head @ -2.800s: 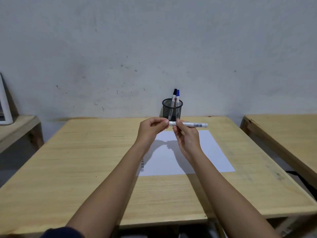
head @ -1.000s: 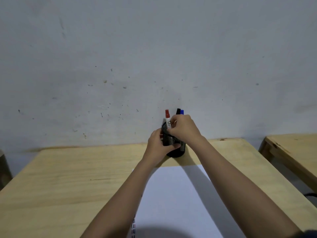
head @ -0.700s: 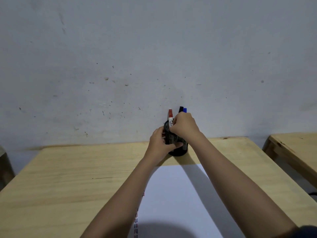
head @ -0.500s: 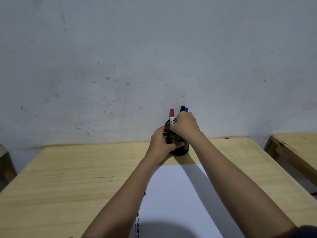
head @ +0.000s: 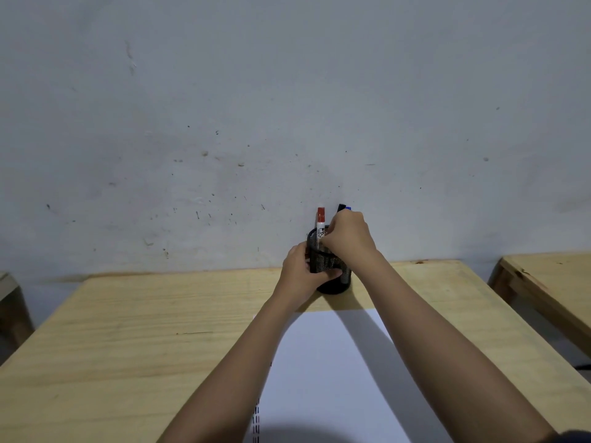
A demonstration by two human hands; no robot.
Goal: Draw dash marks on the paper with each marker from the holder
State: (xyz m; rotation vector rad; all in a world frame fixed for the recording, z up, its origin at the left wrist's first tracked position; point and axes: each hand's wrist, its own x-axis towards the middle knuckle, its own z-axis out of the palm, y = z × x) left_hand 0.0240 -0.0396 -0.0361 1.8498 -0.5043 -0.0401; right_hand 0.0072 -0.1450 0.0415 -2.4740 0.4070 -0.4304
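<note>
At the bottom centre of the frame, the white paper [head: 332, 378] lies on the wooden table [head: 128, 346], dash marks [head: 256, 423] along its left edge. Farther up, the left hand [head: 302, 276] grips the black mesh holder [head: 332, 266]. Above it, the right hand [head: 347, 239] pinches the red-capped marker [head: 320, 225]; black and blue caps [head: 343, 207] peek behind.

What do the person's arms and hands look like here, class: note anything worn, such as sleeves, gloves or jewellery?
Both forearms are bare from wrist to near the elbow. The left hand and right hand wear no gloves, and no watch or bracelet shows at either wrist. A dark sleeve edge appears only at the bottom right corner, on the right arm. Rings cannot be made out.
</note>
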